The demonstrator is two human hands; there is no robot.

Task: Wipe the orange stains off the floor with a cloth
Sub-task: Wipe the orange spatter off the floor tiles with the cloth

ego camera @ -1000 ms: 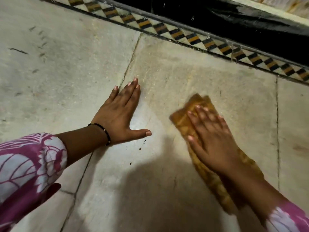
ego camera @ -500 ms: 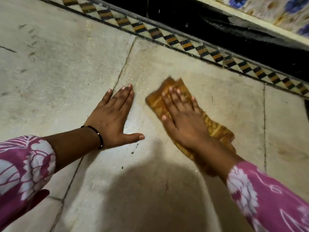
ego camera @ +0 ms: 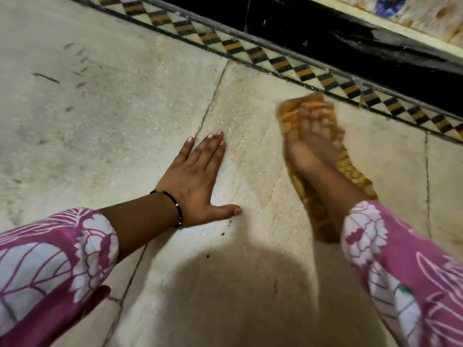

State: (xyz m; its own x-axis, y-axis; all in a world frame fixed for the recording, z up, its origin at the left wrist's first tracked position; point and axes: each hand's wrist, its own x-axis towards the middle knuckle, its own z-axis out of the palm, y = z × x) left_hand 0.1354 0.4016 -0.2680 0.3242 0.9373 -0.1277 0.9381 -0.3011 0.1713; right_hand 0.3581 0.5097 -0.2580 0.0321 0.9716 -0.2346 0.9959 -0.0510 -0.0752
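Orange cloth (ego camera: 323,186), crumpled, motion-blurred

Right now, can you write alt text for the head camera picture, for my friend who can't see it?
A person's right hand presses an orange cloth flat on a pale stone floor, close to a black-and-orange patterned border. The left hand, wearing a thin black bracelet, rests flat on the floor beside it. Both sleeves are pink with white flowers.
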